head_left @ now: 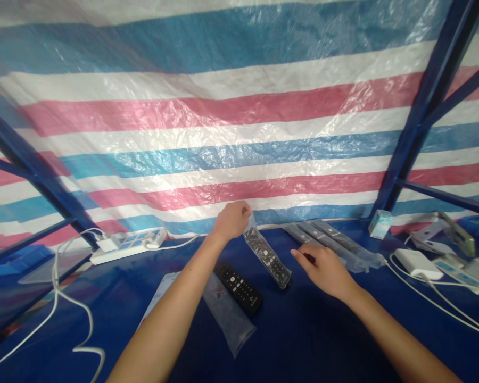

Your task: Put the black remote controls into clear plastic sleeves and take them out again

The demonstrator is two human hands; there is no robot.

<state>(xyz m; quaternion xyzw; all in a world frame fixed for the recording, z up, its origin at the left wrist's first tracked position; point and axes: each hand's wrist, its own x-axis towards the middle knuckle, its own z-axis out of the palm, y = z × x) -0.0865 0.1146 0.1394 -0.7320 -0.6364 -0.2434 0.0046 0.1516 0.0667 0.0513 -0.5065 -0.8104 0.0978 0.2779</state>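
My left hand (232,219) pinches the top end of a clear plastic sleeve. Inside that sleeve is a black remote control (269,257), which hangs tilted with its lower end close to the blue table. To its right, my right hand (321,266) holds nothing that I can see, its fingers partly curled and the index finger pointing towards the bagged remote. Below my left wrist lies a bare black remote control (238,287), face up. Beside it is a flat plastic sleeve (228,314) that looks empty. Several bagged remotes (331,242) lie side by side behind my right hand.
A white power strip (130,246) with cables stands at the back left. A sheet or booklet (159,292) is partly under my left forearm. At right are a small box (380,224), a white adapter (418,264) and a phone on a stand (457,234). Blue frame posts (413,127) flank the striped tarp.
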